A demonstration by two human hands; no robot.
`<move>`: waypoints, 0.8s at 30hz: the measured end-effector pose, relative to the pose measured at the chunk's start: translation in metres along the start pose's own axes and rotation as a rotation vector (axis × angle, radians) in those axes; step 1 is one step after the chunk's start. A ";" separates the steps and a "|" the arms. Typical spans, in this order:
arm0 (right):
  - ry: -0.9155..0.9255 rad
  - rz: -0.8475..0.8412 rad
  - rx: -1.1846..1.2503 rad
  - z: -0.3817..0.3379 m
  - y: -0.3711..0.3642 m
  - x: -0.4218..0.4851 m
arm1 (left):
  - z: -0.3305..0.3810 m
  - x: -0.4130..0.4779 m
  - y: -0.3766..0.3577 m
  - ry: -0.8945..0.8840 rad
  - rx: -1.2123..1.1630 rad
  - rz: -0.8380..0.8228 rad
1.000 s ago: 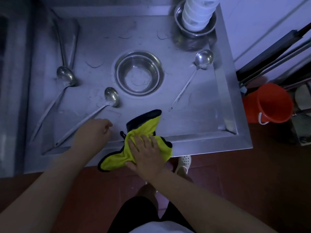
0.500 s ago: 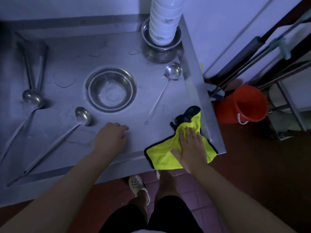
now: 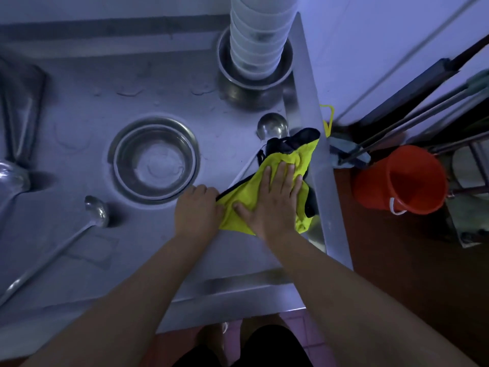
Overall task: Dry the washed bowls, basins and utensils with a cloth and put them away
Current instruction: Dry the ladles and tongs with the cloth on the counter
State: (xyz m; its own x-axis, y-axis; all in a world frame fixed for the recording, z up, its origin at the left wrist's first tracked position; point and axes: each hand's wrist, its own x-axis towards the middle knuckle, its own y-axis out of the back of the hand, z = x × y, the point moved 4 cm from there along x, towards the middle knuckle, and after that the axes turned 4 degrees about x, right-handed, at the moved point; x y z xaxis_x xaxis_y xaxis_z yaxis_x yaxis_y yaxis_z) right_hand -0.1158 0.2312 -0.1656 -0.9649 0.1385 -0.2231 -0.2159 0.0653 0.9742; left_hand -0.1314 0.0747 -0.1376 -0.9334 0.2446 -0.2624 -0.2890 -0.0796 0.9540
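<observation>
Wet steel counter point(image 3: 148, 260) | right hand point(image 3: 272, 200) spread flat, pressing yellow black-edged cloth point(image 3: 301, 157) onto long-handled steel ladle point(image 3: 272, 127) | handle runs diagonally down-left toward left hand point(image 3: 197, 210), curled there, grip unclear

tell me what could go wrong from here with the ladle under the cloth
1. The right hand presses the yellow cloth on the ladle close to the table's right edge; a sideways wipe might push it off.
2. The tall stack of white bowls stands just behind; lifting the long ladle could knock it.
</observation>
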 end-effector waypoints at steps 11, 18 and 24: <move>0.137 0.218 0.166 0.021 -0.006 -0.021 | 0.006 0.011 0.002 0.040 -0.050 -0.006; -0.018 0.334 0.399 0.032 -0.005 -0.060 | 0.016 -0.016 -0.002 0.123 -0.308 -0.306; 0.006 0.243 0.298 0.027 0.001 -0.055 | -0.011 -0.044 0.019 0.137 -0.422 -0.195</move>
State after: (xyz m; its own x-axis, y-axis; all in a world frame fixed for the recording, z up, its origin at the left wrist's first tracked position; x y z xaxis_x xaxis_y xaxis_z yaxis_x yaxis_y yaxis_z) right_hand -0.0592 0.2508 -0.1532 -0.9836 0.1799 0.0147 0.0718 0.3153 0.9463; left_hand -0.0982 0.0516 -0.1092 -0.8643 0.1668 -0.4746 -0.4963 -0.4364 0.7505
